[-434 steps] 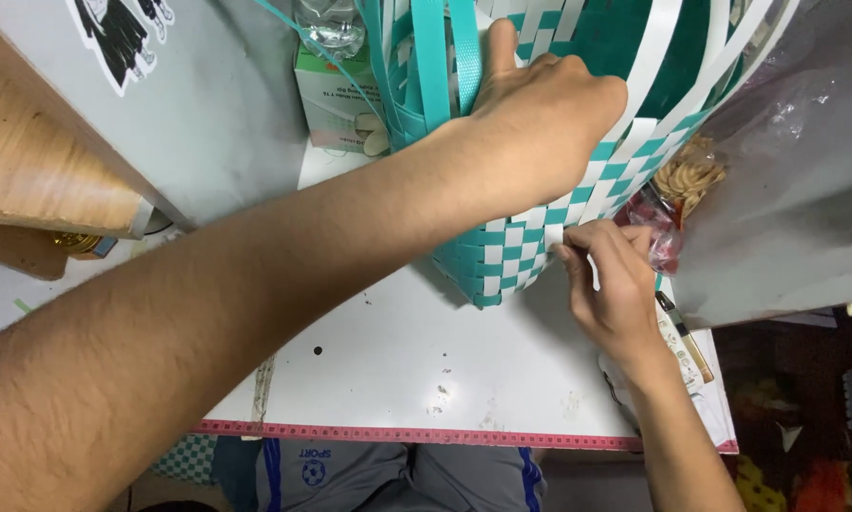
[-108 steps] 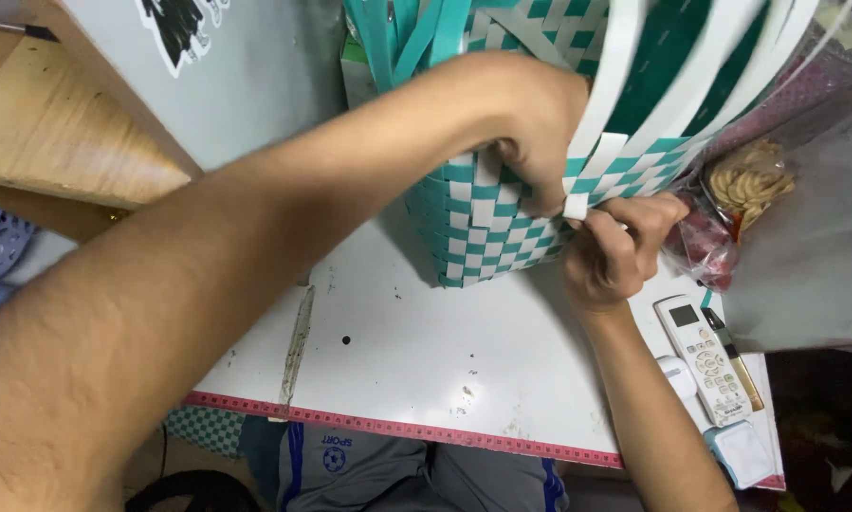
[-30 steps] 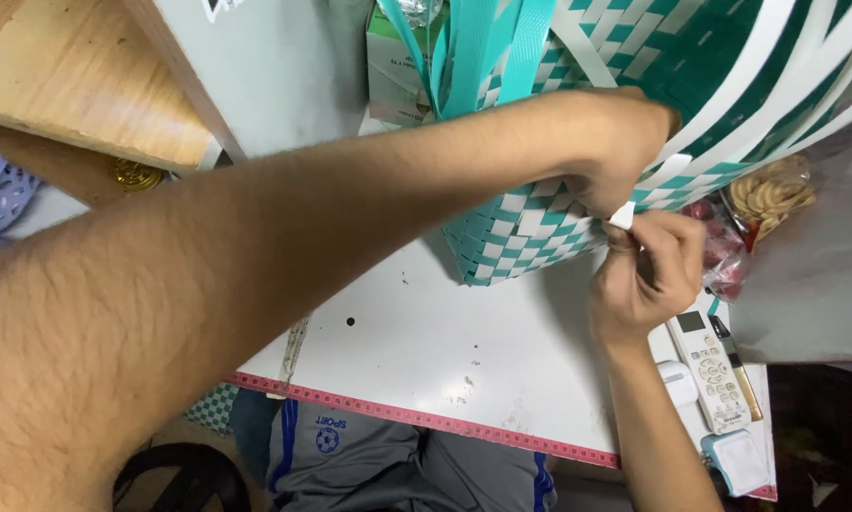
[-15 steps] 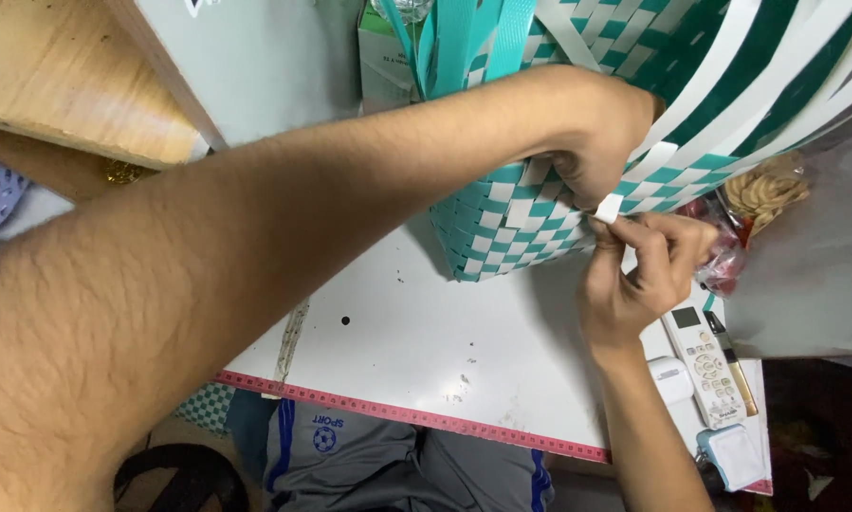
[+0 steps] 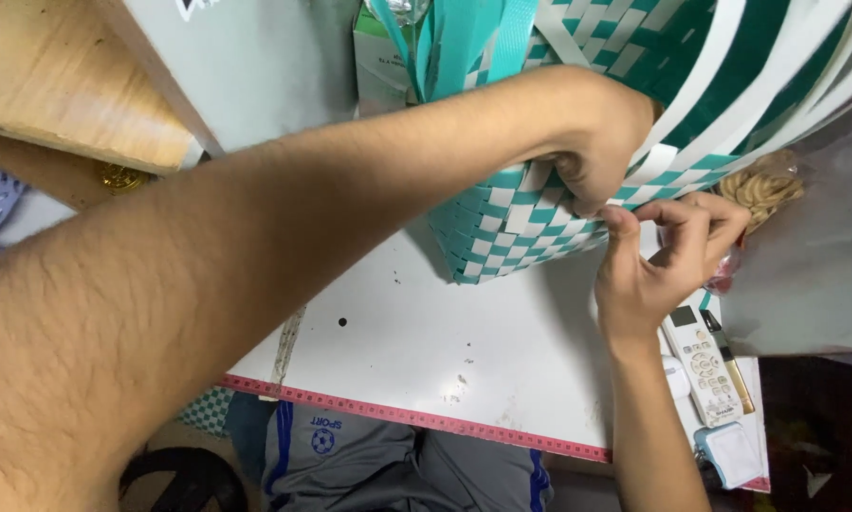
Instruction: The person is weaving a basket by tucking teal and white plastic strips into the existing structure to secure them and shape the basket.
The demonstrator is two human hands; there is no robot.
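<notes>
Seemingly light and springy, the teal-and-white woven basket at upper centre is best held by its strips: left hand clamps the weave, right hand pinches a strip end.

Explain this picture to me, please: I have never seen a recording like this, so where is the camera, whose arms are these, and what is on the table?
The one camera sits on a person's head and looks down, so both bare arms are that person's own. The left hand reaches across and presses on the side of a half-woven basket made of teal and white flat strips. The right hand pinches at the basket's woven edge, apparently on a strip end, though that end is hidden by the fingers. The basket rests on a white table with a pink measuring tape along its near edge. By the right wrist lies a white remote control, and a small pale blue pouch lies nearer the edge.
</notes>
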